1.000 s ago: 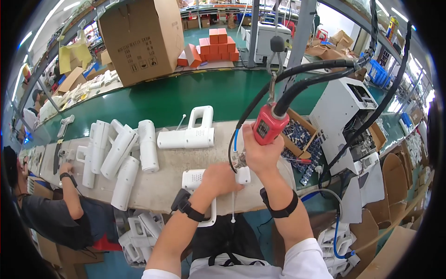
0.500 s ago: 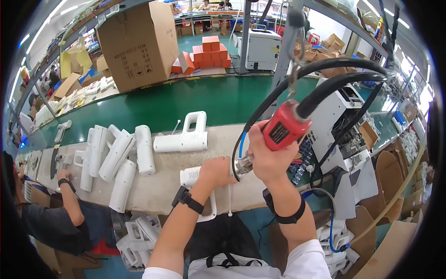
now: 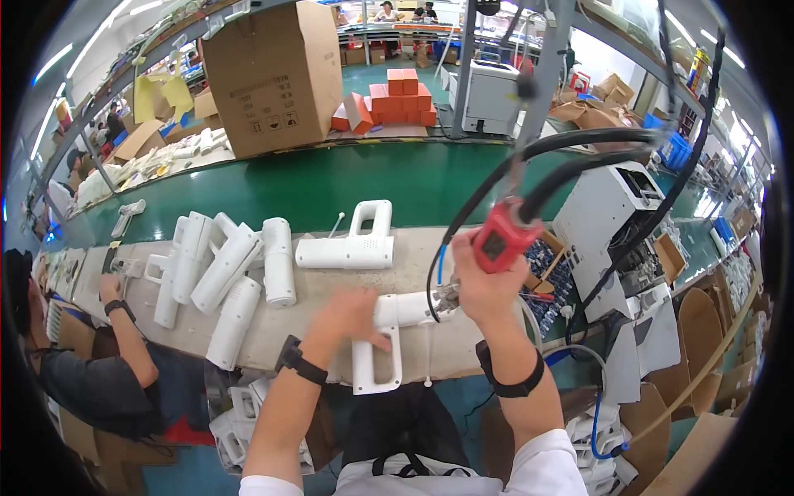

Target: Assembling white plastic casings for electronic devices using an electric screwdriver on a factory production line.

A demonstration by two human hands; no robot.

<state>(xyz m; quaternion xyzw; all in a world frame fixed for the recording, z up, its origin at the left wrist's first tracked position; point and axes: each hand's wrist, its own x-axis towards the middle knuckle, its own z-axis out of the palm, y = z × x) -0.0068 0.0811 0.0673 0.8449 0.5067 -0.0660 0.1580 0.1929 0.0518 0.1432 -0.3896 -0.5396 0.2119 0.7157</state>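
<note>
My right hand (image 3: 488, 285) is wrapped round a red hand tool (image 3: 506, 236) with a metal head (image 3: 447, 295). The tool hangs from above, with thick black cables at its top. Its head meets the right end of a white gun-shaped housing (image 3: 397, 311), which lies on the bench in front of me with its loop handle towards me. My left hand (image 3: 351, 318), blurred, is at the housing's left end, thumb apart from the fingers and nothing gripped. A thin white rod (image 3: 428, 355) lies right of the handle. Another white housing (image 3: 347, 251) lies farther back.
Several white housings (image 3: 236, 318) lie to the left, beside a co-worker's arm (image 3: 132, 343). A green belt (image 3: 397, 178) runs behind the bench. A tray of small dark parts (image 3: 552, 281) and a white machine (image 3: 608, 215) stand right. Cables hang across the right side.
My left hand has let go of the white housing's barrel and moved left, uncovering it. The red tool stays in my right hand, its head at the housing's end. The view has shifted slightly.
</note>
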